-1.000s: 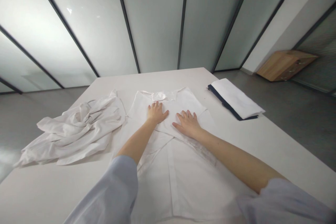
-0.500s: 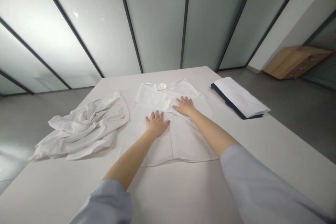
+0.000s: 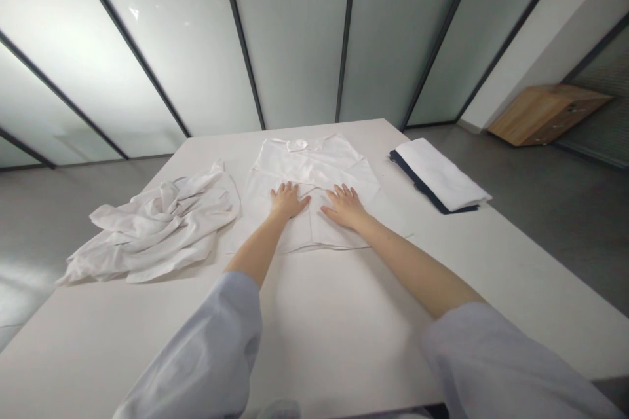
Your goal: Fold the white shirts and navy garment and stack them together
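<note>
A white shirt (image 3: 275,167) lies spread on the table, its collar at the far end and its hem towards me. On its left half, my left hand (image 3: 287,201) rests palm down with fingers apart. My right hand (image 3: 346,208) lies flat on the right half, fingers also spread. Both hands press on the cloth and grip nothing. Creases run across the fabric just beyond the fingertips. The parts of the shirt beneath my palms are hidden.
Crumpled white cloth (image 3: 162,226) is heaped on the table's left side. At the right edge sits a folded white cloth (image 3: 442,173) on a dark blue one (image 3: 417,184). Frosted glass panels (image 3: 295,33) stand behind the table (image 3: 334,314). A wooden cabinet (image 3: 531,114) is farther right.
The shirt has slid away from me, its hem now farther from the table's front edge. My left hand has moved forward, level with the right. Both hands have stayed flat on the cloth.
</note>
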### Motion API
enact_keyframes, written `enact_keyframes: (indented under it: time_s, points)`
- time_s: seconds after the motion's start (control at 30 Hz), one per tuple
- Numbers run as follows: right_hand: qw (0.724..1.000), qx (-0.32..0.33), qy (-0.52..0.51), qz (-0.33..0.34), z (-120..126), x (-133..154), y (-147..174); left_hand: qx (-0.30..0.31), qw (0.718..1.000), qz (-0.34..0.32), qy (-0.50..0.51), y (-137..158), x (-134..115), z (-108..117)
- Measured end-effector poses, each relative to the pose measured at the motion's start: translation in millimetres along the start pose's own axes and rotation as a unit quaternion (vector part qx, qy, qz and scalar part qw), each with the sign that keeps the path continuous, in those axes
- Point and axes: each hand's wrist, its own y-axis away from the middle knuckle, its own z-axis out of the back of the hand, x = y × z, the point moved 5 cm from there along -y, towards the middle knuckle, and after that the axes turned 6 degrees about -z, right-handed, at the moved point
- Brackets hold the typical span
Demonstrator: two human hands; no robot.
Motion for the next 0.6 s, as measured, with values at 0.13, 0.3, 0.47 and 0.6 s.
enact_keyframes:
  time_s: [0.13, 0.3, 0.47, 0.6]
  points:
    - [1.0, 0.013, -0.012, -0.006, -10, -5, 16, -0.038, 0.999, -0.021, -0.015, 9, -2, 9]
    - [1.0, 0.014, -0.024, -0.001, -7, -7, 17, -0.01, 0.998, -0.059, -0.015, 43, -11, 9]
    - [0.999, 0.023, -0.036, -0.003, -6, -11, 18, 0.064, 0.995, -0.082, 0.0, 77, -12, -1]
    - [0.999, 0.019, -0.04, 0.001, -6, -13, 18, 0.08, 0.991, -0.108, 0.017, 86, -11, -3]
